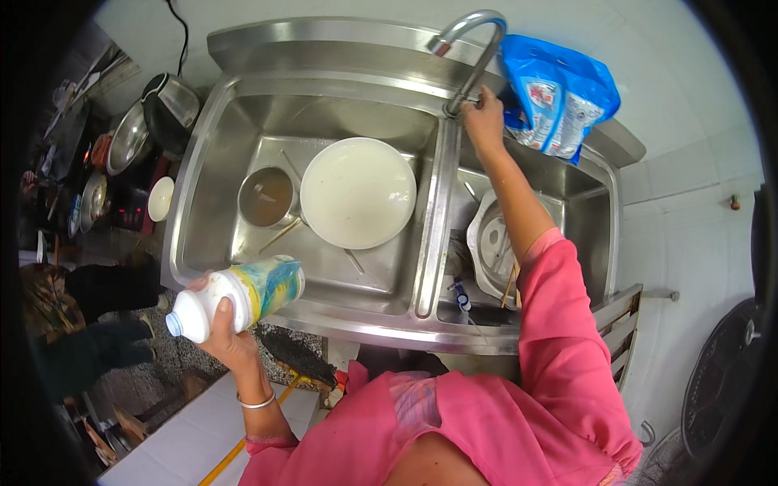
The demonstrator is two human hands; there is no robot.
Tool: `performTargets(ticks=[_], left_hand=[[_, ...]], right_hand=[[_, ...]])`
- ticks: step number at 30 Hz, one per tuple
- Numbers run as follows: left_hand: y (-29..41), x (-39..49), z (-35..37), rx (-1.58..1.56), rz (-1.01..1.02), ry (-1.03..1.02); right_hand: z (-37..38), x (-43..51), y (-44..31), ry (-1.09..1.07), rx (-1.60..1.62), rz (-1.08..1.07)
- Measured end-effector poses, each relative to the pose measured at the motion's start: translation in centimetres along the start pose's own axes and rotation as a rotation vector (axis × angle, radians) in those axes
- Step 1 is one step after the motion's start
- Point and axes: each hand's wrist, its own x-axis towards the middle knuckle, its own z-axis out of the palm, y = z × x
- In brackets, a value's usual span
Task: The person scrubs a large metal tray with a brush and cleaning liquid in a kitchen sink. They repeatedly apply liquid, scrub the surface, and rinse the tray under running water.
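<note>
My left hand [228,337] is closed around a white plastic bottle [246,297] with a yellow and blue-green label, tilted on its side over the front left rim of the steel double sink [428,243]. My right hand [484,118] reaches to the base of the chrome faucet [483,61]; what its fingers hold there is hidden. In the left basin stand a large white bowl [358,193] and a metal cup [265,197] with brownish liquid, with chopsticks around them. A pot-like metal vessel [480,237] with utensils lies in the right basin, partly behind my right arm.
A blue detergent bag [559,97] stands right of the faucet. An electric kettle [170,109], a metal bowl [129,136] and a small white bowl [160,198] are at the left. A blue and white tube-like item [462,296] lies at the right basin's front.
</note>
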Motion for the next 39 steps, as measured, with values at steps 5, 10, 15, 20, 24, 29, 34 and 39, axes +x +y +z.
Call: performTargets(ticks=[5,10,15,20,24,29,34,39], left_hand=[[-0.7,0.6,-1.7,-0.004,-0.027,0.047],[-1.6,1.1,-0.4,-0.029,-0.036,0.048],[-2.1,1.3,-0.1,-0.027,-0.028,0.067],[-3.2,1.2,-0.8,0.0,-0.002,0.125],[-3.1,1.8,-0.4,0.002,0.027,0.066],[-3.5,1.3,-1.0,0.025,0.034,0.099],[-3.1,1.5,-0.7,0.029,0.139,0.041],[-3.0,1.1,0.2,0.089,0.085,-0.071]], right_hand=[[0.2,-3.1,-7.9,-0.053,0.086,-0.073],[7.2,-11.0,-5.0,-0.461,0.219,0.03],[16.5,-14.6,-4.3,-1.063,-0.543,-0.014],[18.8,-23.7,-3.6,-1.224,-0.536,-0.382],[21.6,-20.2,1.6,-1.005,-0.669,-0.348],[19.1,-23.6,-2.6,-1.298,-0.746,-0.808],[19.5,-23.9,-1.2,-1.034,-0.886,-0.443],[16.0,-19.5,-5.8,-1.075,-0.788,-0.633]])
